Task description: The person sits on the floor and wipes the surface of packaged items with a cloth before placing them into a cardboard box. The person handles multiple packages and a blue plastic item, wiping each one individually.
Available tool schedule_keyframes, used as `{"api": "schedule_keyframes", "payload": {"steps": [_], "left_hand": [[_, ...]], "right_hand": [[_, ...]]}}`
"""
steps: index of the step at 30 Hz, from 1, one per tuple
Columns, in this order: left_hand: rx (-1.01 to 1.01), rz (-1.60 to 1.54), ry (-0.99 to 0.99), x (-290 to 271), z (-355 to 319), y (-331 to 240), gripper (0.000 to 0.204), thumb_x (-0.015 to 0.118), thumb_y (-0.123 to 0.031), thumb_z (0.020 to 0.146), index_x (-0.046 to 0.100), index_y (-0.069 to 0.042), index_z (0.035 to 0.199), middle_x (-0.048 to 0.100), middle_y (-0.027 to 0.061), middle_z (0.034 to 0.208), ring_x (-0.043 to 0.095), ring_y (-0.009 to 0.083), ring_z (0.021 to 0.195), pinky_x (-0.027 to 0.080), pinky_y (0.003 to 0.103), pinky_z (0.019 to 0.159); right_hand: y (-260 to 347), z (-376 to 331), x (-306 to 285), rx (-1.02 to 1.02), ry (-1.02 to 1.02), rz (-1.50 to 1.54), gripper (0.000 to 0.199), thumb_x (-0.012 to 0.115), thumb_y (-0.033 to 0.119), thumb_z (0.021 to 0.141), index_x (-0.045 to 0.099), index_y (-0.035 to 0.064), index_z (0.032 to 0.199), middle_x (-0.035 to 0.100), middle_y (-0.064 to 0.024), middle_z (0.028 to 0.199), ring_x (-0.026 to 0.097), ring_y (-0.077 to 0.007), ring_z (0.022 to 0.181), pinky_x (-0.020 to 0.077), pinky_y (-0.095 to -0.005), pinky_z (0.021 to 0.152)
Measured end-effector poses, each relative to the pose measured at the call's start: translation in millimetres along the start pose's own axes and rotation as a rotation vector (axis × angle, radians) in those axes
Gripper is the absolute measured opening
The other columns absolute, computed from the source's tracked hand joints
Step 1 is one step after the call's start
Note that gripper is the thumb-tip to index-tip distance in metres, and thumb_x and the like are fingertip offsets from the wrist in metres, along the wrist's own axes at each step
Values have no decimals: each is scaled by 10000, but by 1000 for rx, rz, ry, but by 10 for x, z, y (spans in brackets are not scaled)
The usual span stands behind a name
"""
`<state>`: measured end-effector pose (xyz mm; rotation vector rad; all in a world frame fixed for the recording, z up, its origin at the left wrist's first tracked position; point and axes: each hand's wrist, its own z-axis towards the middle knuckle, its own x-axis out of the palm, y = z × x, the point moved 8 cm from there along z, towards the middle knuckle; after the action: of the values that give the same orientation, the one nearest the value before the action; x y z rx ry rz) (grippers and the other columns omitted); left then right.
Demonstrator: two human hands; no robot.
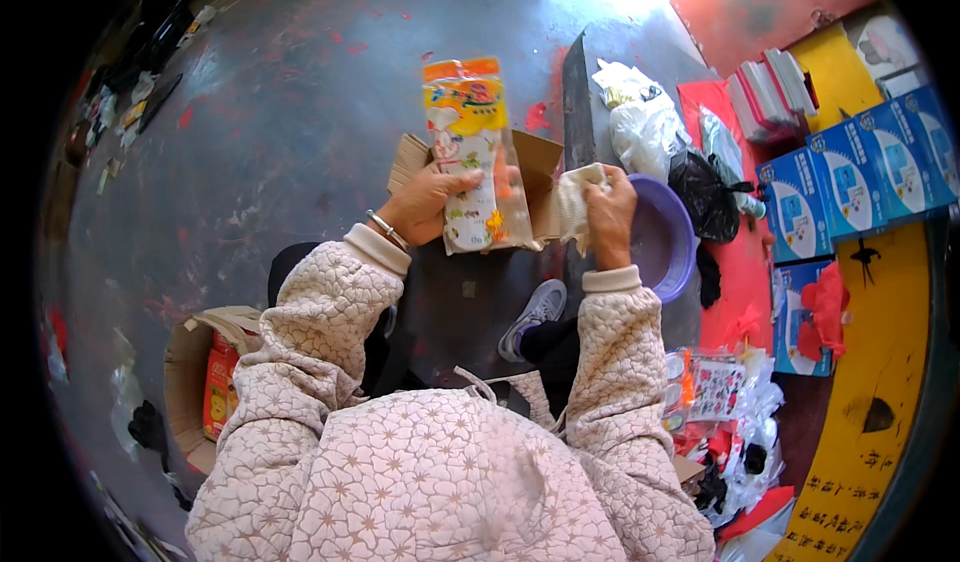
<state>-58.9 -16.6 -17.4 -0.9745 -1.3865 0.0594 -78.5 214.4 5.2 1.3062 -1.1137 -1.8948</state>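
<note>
My left hand point(420, 205) is closed on the edge of a long flat plastic packet point(466, 112), its thumb across the front. The packet has an orange and yellow top and a white, clear body with small cartoon prints. In my right hand point(612, 217) a cream cloth point(574, 198) is pinched and hangs down. An open cardboard box point(540, 160) stands just behind the packet, which hides most of its inside. A purple basin point(682, 237) is right beside my right hand.
White plastic bags point(643, 127) and a black bag point(704, 197) lie beyond the basin. Blue printed boxes point(848, 177) line the right side. Another cardboard box point(184, 387) holds a red package point(219, 387) at lower left. Mixed plastic packets point(718, 387) are piled at lower right.
</note>
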Motion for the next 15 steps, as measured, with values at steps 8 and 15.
{"api": "schedule_keyframes", "payload": {"steps": [8, 15], "left_hand": [[-116, 92, 58, 74, 35, 295, 411, 581, -12, 819, 463, -74, 1207, 601, 58, 1050, 623, 200, 927, 530, 385, 791], [-327, 229, 112, 83, -197, 384, 512, 638, -2, 765, 438, -35, 1236, 607, 108, 1080, 626, 223, 932, 517, 367, 816]], "right_hand": [[1113, -413, 165, -568, 60, 148, 275, 547, -60, 721, 552, 15, 986, 574, -95, 903, 593, -215, 770, 500, -296, 652], [962, -241, 240, -754, -41, -374, 190, 575, 43, 758, 577, 61, 948, 536, -114, 851, 576, -340, 768, 488, -408, 666]]}}
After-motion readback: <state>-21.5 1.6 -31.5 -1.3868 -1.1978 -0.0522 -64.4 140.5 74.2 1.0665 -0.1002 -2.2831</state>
